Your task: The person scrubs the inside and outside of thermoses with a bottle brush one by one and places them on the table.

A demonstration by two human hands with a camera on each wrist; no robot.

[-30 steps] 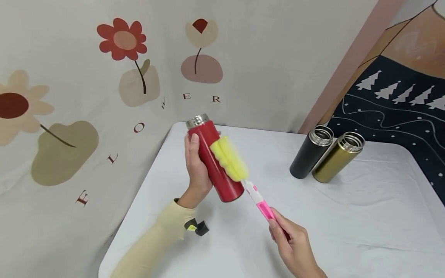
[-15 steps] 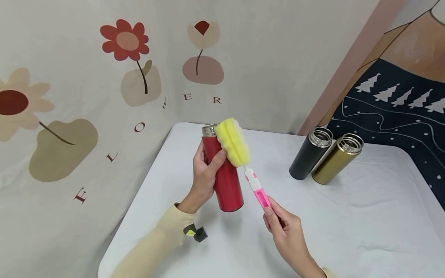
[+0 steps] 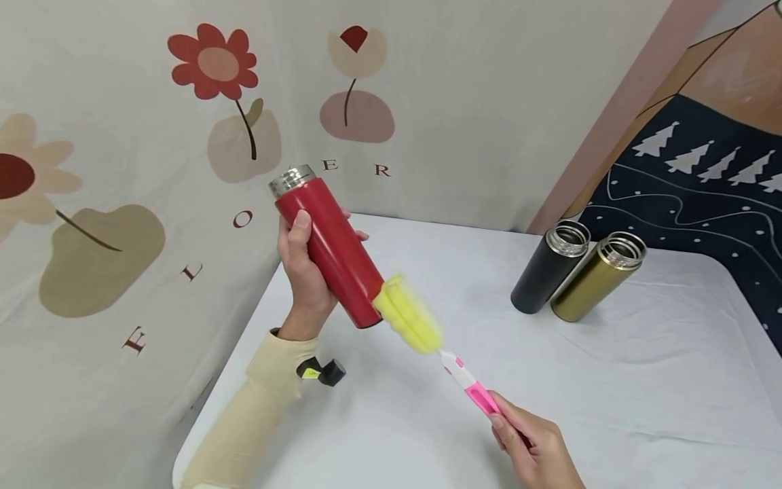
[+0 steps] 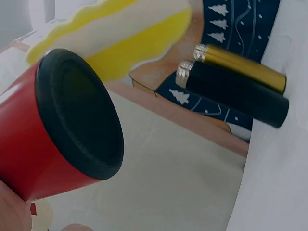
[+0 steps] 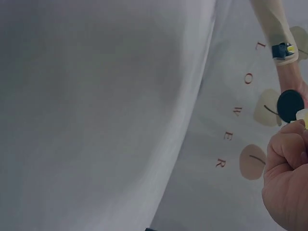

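Left hand [image 3: 305, 272] wrapped round tilted red flask [image 3: 330, 248], right hand [image 3: 537, 451] pinching sponge brush [image 3: 409, 319] handle; hard scrubbing near base could twist flask loose

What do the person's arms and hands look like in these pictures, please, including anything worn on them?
Both hands are bare, with no gloves or rings visible. The left hand comes out of a long, snug cream-coloured sleeve reaching to the wrist, where a small black device with a yellow mark is strapped. The right hand shows only to the wrist, so any sleeve there cannot be seen.
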